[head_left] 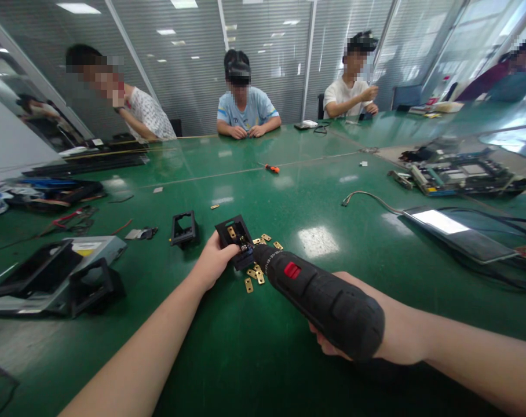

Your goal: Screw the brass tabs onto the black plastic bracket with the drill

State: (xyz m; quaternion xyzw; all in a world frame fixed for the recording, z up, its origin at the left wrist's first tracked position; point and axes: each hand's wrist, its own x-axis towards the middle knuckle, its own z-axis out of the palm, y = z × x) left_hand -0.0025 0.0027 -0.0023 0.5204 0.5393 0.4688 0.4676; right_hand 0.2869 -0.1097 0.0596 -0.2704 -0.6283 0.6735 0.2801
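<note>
In my left hand (215,258) is a black plastic frame (234,229), tilted above the green table, with the thumb lying over its near edge. A brass plate (232,231) shows inside it. My right hand (332,341) is wrapped round the grip of a black cordless drill (315,292) with a red switch on top. The drill's nose points left at the frame, and the bit's tip is too small to make out. Several small brass plates (259,275) with holes lie loose on the table beneath and behind the frame.
Another black frame (185,229) stands left of my left hand. Further left, more black frames (95,284) lie by a metal case (109,249). An orange screwdriver (272,168) rests mid-table. At right are a flat device with cables (463,234) and circuit boards (467,174). Several people sit opposite.
</note>
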